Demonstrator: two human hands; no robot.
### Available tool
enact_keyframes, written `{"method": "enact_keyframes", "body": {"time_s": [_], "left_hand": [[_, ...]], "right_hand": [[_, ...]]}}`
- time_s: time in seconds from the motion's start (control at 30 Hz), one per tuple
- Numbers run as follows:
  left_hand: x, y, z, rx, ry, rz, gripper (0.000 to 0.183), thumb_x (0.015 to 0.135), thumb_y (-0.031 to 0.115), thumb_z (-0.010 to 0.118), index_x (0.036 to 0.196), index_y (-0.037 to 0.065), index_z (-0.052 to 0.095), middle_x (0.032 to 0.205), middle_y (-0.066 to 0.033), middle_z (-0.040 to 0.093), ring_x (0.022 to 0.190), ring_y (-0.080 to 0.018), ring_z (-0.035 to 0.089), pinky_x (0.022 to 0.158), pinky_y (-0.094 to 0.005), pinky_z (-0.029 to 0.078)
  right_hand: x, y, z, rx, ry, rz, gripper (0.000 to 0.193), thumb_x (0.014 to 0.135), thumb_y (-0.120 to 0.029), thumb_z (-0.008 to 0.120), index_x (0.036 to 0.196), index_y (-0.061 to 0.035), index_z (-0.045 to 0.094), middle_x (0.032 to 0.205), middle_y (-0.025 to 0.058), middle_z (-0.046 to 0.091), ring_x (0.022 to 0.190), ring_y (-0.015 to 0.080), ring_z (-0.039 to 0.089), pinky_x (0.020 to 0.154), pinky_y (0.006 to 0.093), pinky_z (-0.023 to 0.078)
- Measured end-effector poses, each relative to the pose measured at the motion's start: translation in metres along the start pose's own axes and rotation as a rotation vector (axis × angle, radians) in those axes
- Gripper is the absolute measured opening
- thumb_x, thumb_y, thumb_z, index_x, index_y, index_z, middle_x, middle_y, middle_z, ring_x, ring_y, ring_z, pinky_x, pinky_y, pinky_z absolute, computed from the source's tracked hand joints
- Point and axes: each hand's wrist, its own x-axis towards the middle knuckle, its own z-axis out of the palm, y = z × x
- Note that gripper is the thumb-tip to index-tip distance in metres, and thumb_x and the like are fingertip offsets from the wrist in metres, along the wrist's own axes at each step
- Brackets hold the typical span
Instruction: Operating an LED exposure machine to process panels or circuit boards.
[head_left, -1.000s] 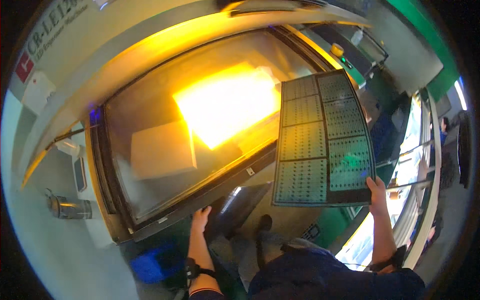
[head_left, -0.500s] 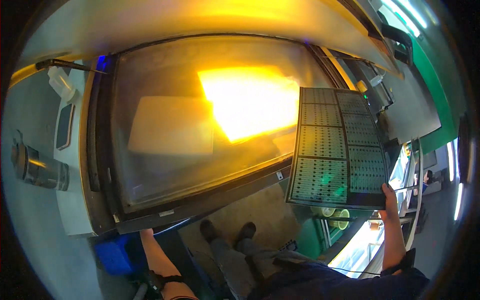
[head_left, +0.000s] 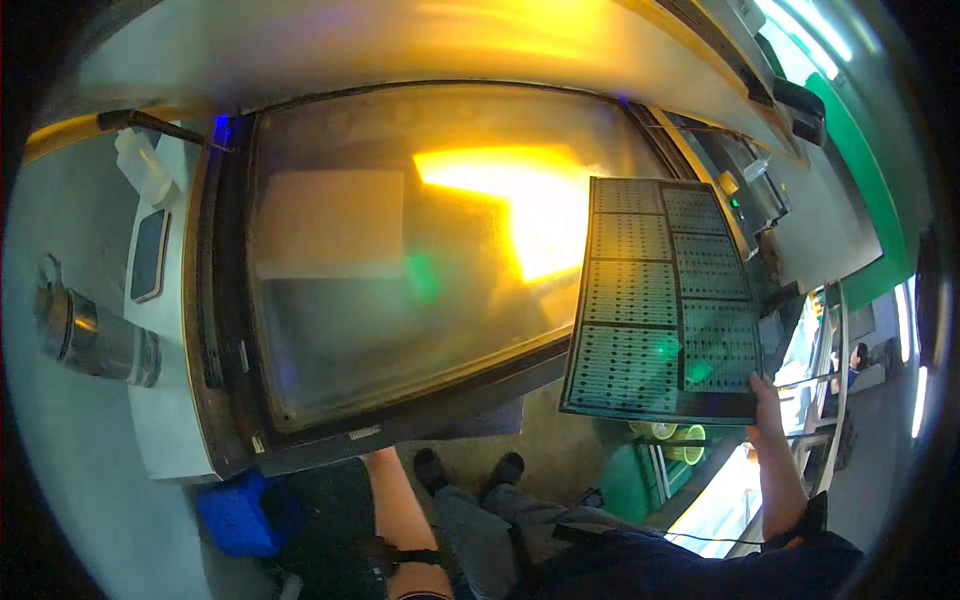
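My right hand (head_left: pixel 764 412) grips the lower right corner of a thin dark green panel (head_left: pixel 660 300) covered with rows of small dots, held upright over the right edge of a large glass-topped machine bed (head_left: pixel 400 250). A bright yellow glare lies on the glass beside the panel. My left forearm (head_left: pixel 395 510) reaches up under the front frame of the bed, and the hand itself is hidden behind that frame. A pale rectangular sheet (head_left: pixel 330 222) shows under the glass at the left.
A metal cylinder (head_left: pixel 95 340) and a small dark screen (head_left: pixel 150 255) sit on the white housing left of the bed. A blue object (head_left: pixel 240 512) lies below the frame. My shoes (head_left: pixel 470 470) stand on the floor. A green and yellow bin (head_left: pixel 670 440) and metal racks stand at the right.
The view has shifted so the bed fills more of the picture. The panel stays in my right hand and has moved slightly lower over the bed's right edge. My left hand has gone under the frame.
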Motion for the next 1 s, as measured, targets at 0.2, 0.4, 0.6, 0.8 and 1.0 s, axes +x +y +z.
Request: {"method": "enact_keyframes", "body": {"time_s": [0.2, 0.4, 0.6, 0.8, 1.0], "left_hand": [[-0.007, 0.032, 0.041, 0.171, -0.010, 0.112, 0.047, 0.091, 0.031, 0.064, 0.126, 0.001, 0.055, 0.119, -0.0162, 0.053, 0.108, -0.0275, 0.052, 0.092, -0.0408, 0.042], [0.013, 0.064, 0.066, 0.385, -0.049, 0.218, 0.044, 0.091, 0.029, 0.064, 0.124, 0.001, 0.056, 0.114, -0.0157, 0.054, 0.104, -0.0269, 0.053, 0.089, -0.0407, 0.043], [0.043, 0.077, 0.087, 0.621, -0.113, 0.325, 0.040, 0.092, 0.026, 0.063, 0.122, 0.001, 0.056, 0.109, -0.0152, 0.056, 0.099, -0.0263, 0.054, 0.086, -0.0406, 0.045], [0.046, 0.099, 0.092, 0.860, -0.172, 0.424, 0.036, 0.092, 0.023, 0.063, 0.120, 0.002, 0.057, 0.103, -0.0146, 0.057, 0.095, -0.0258, 0.055, 0.083, -0.0406, 0.046], [0.007, 0.100, 0.091, 1.135, -0.280, 0.673, 0.032, 0.092, 0.021, 0.063, 0.118, 0.002, 0.058, 0.098, -0.0141, 0.058, 0.090, -0.0252, 0.056, 0.080, -0.0405, 0.047]], "right_hand": [[-0.009, -0.003, 0.016, -0.054, -0.114, -0.013, 0.022, 0.096, -0.017, 0.060, 0.113, -0.0032, 0.062, 0.098, 0.0091, 0.070, 0.087, 0.0236, 0.070, 0.079, 0.0385, 0.057], [-0.007, -0.010, 0.007, -0.083, -0.009, 0.057, 0.024, 0.097, -0.018, 0.058, 0.112, 0.0007, 0.061, 0.099, 0.0102, 0.070, 0.086, 0.0231, 0.069, 0.080, 0.0381, 0.057], [-0.044, -0.026, 0.037, -0.232, 0.147, 0.138, 0.025, 0.096, -0.019, 0.062, 0.111, 0.0005, 0.062, 0.098, 0.0084, 0.069, 0.085, 0.0200, 0.068, 0.077, 0.0360, 0.056], [-0.054, -0.010, 0.022, -0.136, 0.186, 0.192, 0.025, 0.095, -0.021, 0.065, 0.107, 0.0002, 0.065, 0.094, 0.0072, 0.068, 0.080, 0.0179, 0.065, 0.073, 0.0335, 0.053], [-0.071, -0.027, 0.050, -0.680, 0.245, 0.218, 0.038, 0.096, -0.038, 0.064, 0.089, 0.0000, 0.062, 0.071, 0.0021, 0.053, 0.066, 0.0116, 0.049, 0.060, 0.0348, 0.039]]}}
